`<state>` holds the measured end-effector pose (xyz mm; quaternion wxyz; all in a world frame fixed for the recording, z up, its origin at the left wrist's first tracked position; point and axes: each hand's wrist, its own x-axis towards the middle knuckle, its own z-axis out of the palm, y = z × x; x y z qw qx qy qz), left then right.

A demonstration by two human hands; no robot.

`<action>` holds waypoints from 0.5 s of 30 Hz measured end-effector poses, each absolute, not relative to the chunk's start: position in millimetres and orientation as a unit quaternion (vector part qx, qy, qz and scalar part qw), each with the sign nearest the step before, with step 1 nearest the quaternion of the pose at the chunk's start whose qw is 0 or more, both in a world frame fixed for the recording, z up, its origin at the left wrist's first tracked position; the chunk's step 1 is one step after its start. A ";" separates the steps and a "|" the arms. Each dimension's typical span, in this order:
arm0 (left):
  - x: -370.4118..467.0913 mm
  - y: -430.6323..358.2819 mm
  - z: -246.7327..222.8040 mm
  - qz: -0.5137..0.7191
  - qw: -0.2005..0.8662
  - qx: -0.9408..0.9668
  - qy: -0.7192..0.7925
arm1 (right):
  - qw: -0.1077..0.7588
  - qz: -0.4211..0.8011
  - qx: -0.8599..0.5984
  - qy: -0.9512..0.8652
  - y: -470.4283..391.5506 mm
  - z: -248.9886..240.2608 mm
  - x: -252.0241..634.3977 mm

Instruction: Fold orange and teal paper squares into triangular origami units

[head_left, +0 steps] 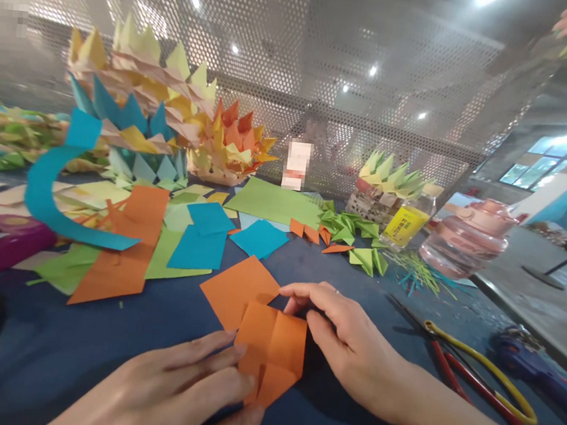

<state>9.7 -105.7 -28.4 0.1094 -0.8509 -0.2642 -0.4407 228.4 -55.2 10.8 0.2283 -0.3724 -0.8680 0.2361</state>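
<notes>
The folded orange paper (284, 339) is in the near middle part of the worktop (142, 322), well inward from its right edge. A flat orange sheet (229, 286) lies partly under its far left side. Your left hand (171, 385) stretches its fingers, close together, over the left edge of the folded paper; whether the thumb pinches, I cannot tell. Your right hand (347, 332) curves, thumb and forefinger apart, at the far right corner; its grip is also unclear. The paper should be very light, rather crisp, easy to wrinkle. Better you hold it by the folded edges, with flat fingertips, and press gently along the creases.
</notes>
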 end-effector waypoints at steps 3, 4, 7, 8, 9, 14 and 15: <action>8.5 -105.7 -34.5 -0.447 0.141 -0.847 -0.252 | 0.233 0.251 -0.343 -0.875 -53.5 10.8 229.6; 8.5 -105.5 -37.6 -0.445 0.141 -0.850 -0.245 | 0.233 0.248 -0.331 -0.880 -52.6 10.3 229.8; 8.8 -104.8 -45.0 -0.447 0.154 -0.849 -0.235 | 0.243 0.245 -0.300 -0.889 -49.4 7.0 229.3; 8.5 -104.8 -45.7 -0.448 0.154 -0.849 -0.233 | 0.254 0.245 -0.293 -0.889 -48.4 6.0 229.0; 7.6 -104.8 -45.3 -0.452 0.153 -0.847 -0.234 | 0.269 0.239 -0.288 -0.888 -47.6 5.3 228.8; -4.9 -106.2 -31.6 -0.412 0.128 -0.872 -0.230 | 0.352 0.096 -0.272 -0.891 -53.3 9.9 228.1; -7.4 -106.6 -28.5 -0.404 0.129 -0.874 -0.236 | 0.353 0.067 -0.248 -0.900 -57.1 11.8 227.7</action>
